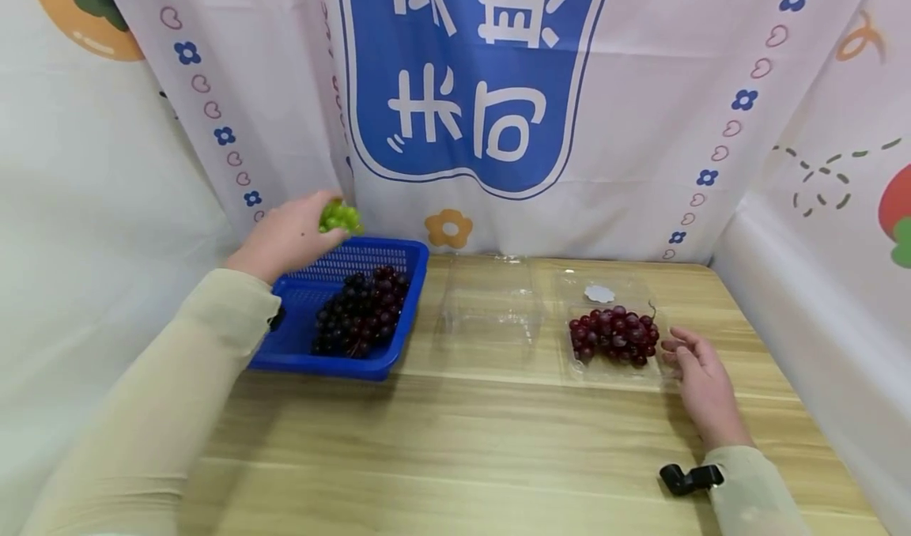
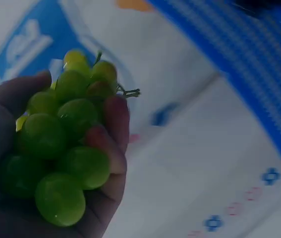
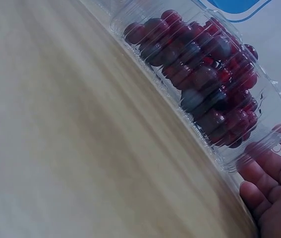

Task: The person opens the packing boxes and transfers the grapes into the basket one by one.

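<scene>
Above the blue basket (image 1: 407, 315), my left hand (image 1: 292, 235) grips a small bunch of green grapes (image 1: 340, 218). The left wrist view shows the fingers curled round these green grapes (image 2: 63, 144), with a bit of stem sticking out. My right hand (image 1: 708, 386) is at the right end of a clear plastic box (image 3: 125, 20), fingers loosely bent beside its wall; whether they touch it is unclear. Inside that box lies a bunch of red grapes (image 1: 615, 336), its thin stem rising at the right. The box's lid (image 1: 569, 283) is folded back behind it.
Dark grapes (image 1: 363, 311) lie in the right part of the basket. Between the basket and the red grapes stands another clear plastic box (image 1: 491, 299), with no fruit seen in it. Behind the wooden table (image 1: 455, 449) hangs a printed cloth (image 1: 640, 125).
</scene>
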`<state>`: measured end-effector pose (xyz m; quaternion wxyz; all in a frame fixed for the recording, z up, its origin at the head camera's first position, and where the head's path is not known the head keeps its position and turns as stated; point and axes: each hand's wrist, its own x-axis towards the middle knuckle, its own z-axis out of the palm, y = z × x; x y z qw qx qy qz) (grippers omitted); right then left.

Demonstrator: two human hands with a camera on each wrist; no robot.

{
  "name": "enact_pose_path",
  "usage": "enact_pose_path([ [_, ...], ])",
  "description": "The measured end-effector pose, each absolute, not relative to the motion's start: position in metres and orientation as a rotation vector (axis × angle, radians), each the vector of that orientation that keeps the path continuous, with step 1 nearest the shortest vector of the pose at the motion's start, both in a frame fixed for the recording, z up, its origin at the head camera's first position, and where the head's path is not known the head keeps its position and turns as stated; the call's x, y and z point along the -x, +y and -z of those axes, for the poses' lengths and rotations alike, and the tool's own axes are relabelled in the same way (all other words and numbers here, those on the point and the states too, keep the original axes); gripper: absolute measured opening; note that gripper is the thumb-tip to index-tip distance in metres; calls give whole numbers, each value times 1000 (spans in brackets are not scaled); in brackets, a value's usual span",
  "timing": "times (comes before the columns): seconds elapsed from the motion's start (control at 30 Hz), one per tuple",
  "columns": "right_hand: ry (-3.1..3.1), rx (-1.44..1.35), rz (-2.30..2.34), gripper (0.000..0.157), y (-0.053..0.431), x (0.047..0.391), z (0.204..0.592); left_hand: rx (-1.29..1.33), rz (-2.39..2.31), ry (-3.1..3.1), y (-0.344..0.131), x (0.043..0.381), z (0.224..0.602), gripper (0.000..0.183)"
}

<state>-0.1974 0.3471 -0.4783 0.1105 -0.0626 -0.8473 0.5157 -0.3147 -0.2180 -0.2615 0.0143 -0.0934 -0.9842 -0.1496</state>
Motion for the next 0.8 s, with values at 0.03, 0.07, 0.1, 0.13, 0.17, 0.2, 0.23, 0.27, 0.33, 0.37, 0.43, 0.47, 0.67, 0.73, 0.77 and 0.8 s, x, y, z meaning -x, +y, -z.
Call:
enact_pose_path([
  [0.03, -2488, 176, -1518, 48, 347, 198, 479, 273, 450, -3112, -228, 321, 269, 68],
  [0.07, -2488, 170, -1520, 48, 347, 198, 480, 252, 435, -3160, -237, 326, 276, 68],
  [0.1, -2486, 166, -1520, 48, 346, 198, 480, 236, 424, -3198, -245, 331, 282, 69],
  [0.13, -2485, 164, -1521, 48, 346, 198, 481, 227, 422, -3232, -252, 334, 288, 70],
  [0.17, -2483, 161, -1520, 47, 346, 199, 481, 207, 416, -3265, -258, 337, 293, 72],
  [0.2, -2479, 157, -1521, 47, 346, 199, 482, 195, 405, -3294, -263, 340, 298, 75],
  [0.23, -2476, 156, -1522, 47, 346, 200, 483, 179, 404, -3321, -268, 343, 303, 76],
  [0.27, -2473, 154, -1522, 47, 346, 200, 484, 162, 401, -3346, -271, 345, 309, 78],
  [0.33, -2469, 153, -1519, 47, 346, 201, 486, 148, 399, -3395, -277, 349, 319, 81],
  [0.37, -2469, 155, -1516, 47, 346, 201, 487, 148, 405, -3420, -280, 350, 325, 82],
  [0.43, -2471, 159, -1520, 47, 346, 201, 487, 168, 454, -3471, -283, 352, 336, 80],
  [0.47, -2473, 158, -1521, 47, 346, 201, 487, 179, 492, -3498, -285, 352, 341, 79],
  [0.67, -2481, 155, -1507, 48, 347, 199, 485, 220, 699, -3601, -290, 355, 356, 81],
  [0.73, -2482, 159, -1496, 48, 348, 199, 484, 232, 695, -3608, -289, 356, 356, 83],
  [0.77, -2482, 160, -1490, 48, 348, 199, 484, 229, 691, -3606, -287, 356, 355, 84],
  [0.8, -2480, 161, -1487, 48, 349, 199, 484, 223, 679, -3602, -285, 357, 354, 84],
])
